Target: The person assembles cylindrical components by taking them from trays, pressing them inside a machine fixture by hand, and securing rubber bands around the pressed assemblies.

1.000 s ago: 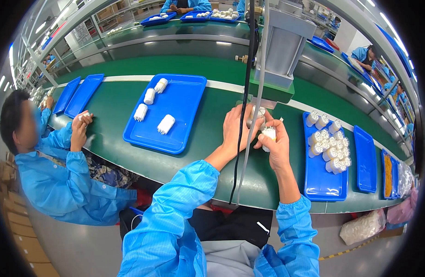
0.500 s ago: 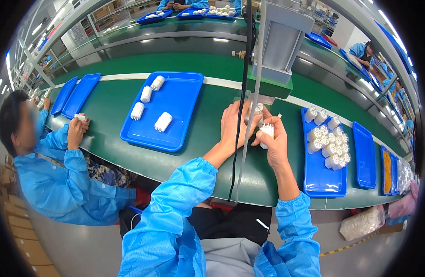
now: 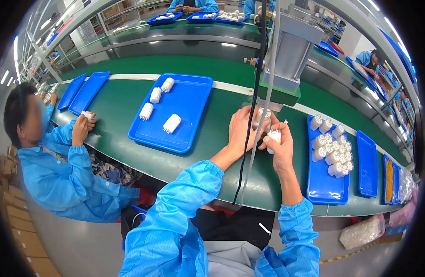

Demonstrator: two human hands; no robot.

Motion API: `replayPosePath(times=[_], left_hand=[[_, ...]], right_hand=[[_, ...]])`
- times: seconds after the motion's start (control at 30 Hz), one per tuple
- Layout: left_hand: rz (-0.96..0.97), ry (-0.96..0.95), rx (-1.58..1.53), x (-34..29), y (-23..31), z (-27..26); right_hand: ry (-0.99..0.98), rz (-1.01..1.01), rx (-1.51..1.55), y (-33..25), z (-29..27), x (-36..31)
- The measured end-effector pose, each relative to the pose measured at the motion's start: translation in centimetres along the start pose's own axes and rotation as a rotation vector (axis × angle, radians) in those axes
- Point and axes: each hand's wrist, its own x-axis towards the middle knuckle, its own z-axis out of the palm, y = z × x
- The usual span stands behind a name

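My right hand point(image 3: 283, 147) grips a white cylindrical plastic part point(image 3: 273, 135) with small prongs at its upper end, pinched between thumb and fingers. Just left of it, my left hand point(image 3: 242, 130) curls around a round, pale-topped piece point(image 3: 263, 115) beneath the press point(image 3: 293, 55). Fingers partly cover that piece, so its lower part is hidden. A black cable and a clear hose hang in front of my left hand. To the right, a blue tray point(image 3: 326, 188) bears several white cylindrical parts point(image 3: 333, 152).
Another blue tray point(image 3: 194, 115) with several white parts lies to the left. A co-worker point(image 3: 60, 171) sits at far left, holding a small white part. More blue trays point(image 3: 367, 161) line the green bench point(image 3: 212, 177). A conveyor point(image 3: 189, 64) runs behind.
The whole view has shifted slightly, so everything sits further right. Both hands keep their places at the press, and the right hand still holds the white part, turned slightly.
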Motion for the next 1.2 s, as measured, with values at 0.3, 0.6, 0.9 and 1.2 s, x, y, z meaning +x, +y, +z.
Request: replayPosePath(times=[0.3,0.6,0.9,1.2], left_hand=[[-0.048,-0.009,0.003,-0.1,0.4,-0.4],[-0.031,-0.002,-0.020,0.0,0.5,-0.1],[-0.100,-0.004,-0.110,0.4,0.3,-0.3],[-0.042,0.024,-0.029,-0.2,-2.0,0.6]], right_hand=[[0.001,0.000,-0.011,-0.1,0.0,-0.1],[0.002,-0.001,0.018,0.3,-0.3,-0.2],[0.016,0.014,0.028,0.6,-0.1,0.0],[0.008,0.016,0.031,1.3,0.3,0.0]])
